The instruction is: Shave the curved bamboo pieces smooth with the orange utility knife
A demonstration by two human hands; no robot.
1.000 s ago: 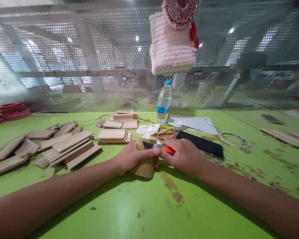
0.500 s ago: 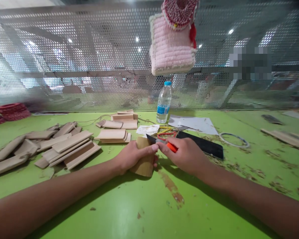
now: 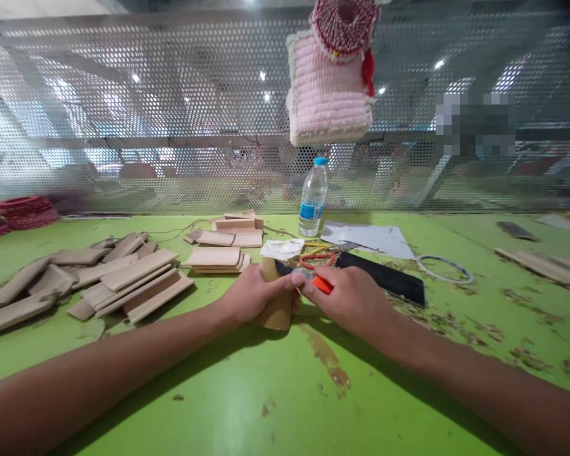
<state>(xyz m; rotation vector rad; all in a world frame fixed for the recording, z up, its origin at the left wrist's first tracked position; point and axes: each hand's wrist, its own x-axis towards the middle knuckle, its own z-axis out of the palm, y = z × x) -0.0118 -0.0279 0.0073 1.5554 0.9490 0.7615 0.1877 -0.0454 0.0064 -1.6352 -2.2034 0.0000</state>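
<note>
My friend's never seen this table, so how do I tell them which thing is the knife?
Find the green table, then the right hand near its middle. That hand grips the utility knife, whose dark blade points toward the bamboo piece in the left hand. Its orange handle sets it apart from the red loop beyond.

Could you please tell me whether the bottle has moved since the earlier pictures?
No: judged against the perforated panel behind it, the bottle stands in the same place, upright on the green table.
</note>
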